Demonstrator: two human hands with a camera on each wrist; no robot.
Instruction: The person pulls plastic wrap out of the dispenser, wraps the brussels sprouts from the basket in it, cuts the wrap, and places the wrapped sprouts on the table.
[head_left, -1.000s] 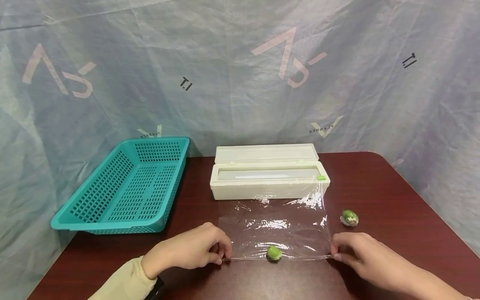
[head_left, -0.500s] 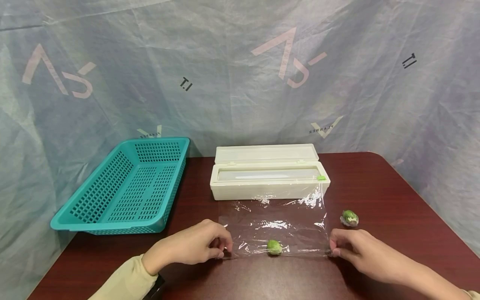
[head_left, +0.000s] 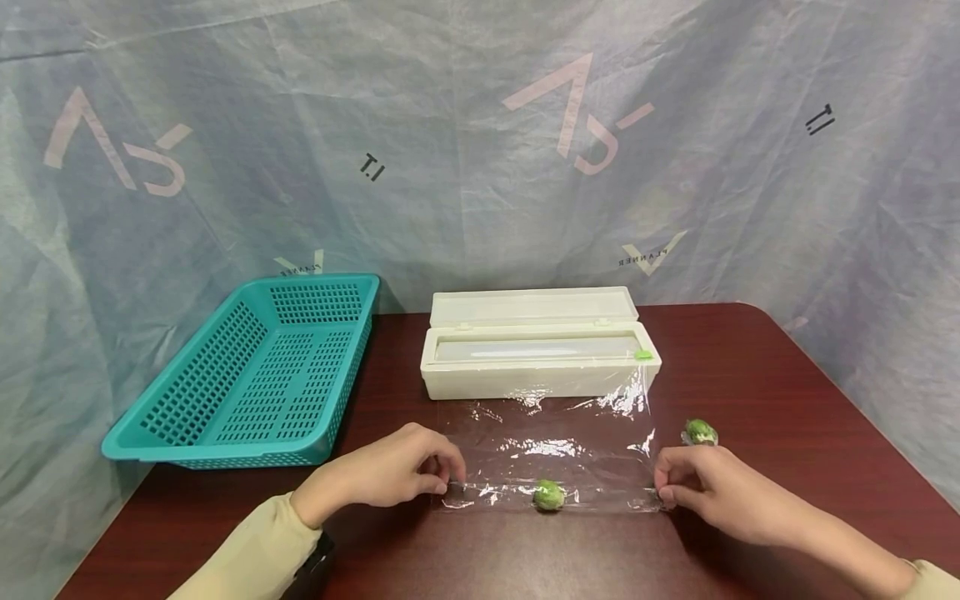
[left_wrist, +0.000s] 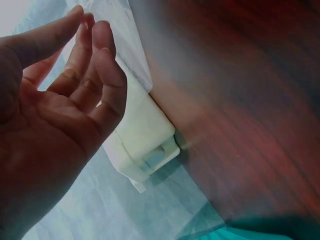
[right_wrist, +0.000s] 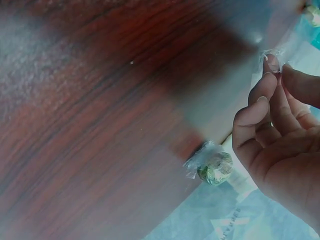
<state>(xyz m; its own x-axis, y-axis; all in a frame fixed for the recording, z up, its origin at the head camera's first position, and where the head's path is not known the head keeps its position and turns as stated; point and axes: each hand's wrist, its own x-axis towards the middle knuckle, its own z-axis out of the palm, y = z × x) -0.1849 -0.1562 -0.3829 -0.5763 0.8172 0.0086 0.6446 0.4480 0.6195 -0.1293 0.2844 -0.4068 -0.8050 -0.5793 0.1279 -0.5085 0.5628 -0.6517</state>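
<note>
A sheet of clear plastic wrap (head_left: pixel 510 454) stretches from the white wrap dispenser (head_left: pixel 540 382) toward the near side of the table. On its near part sits a small green Brussels sprout (head_left: pixel 549 496), with a folded strip of film running across it. My left hand (head_left: pixel 397 468) pinches the film's left corner between thumb and fingertips. The right corner is pinched by my right hand (head_left: pixel 723 492); crinkled film (right_wrist: pixel 270 56) shows at its fingertips in the right wrist view. Just beyond that hand lies a second sprout (head_left: pixel 701 432), wrapped in film (right_wrist: pixel 216 167).
A teal perforated basket (head_left: pixel 330 446) stands at the left of the dark red wooden table (head_left: pixel 780 400). The dispenser's lid (head_left: pixel 532 307) is raised, and a green slider (head_left: pixel 643 355) sits at its right end. A grey printed cloth (head_left: pixel 465 167) hangs behind.
Both hands have moved slightly away from me, drawing the film's near edge back over the sprout. A fold now lies along the near side. The dispenser and basket have stayed put.
</note>
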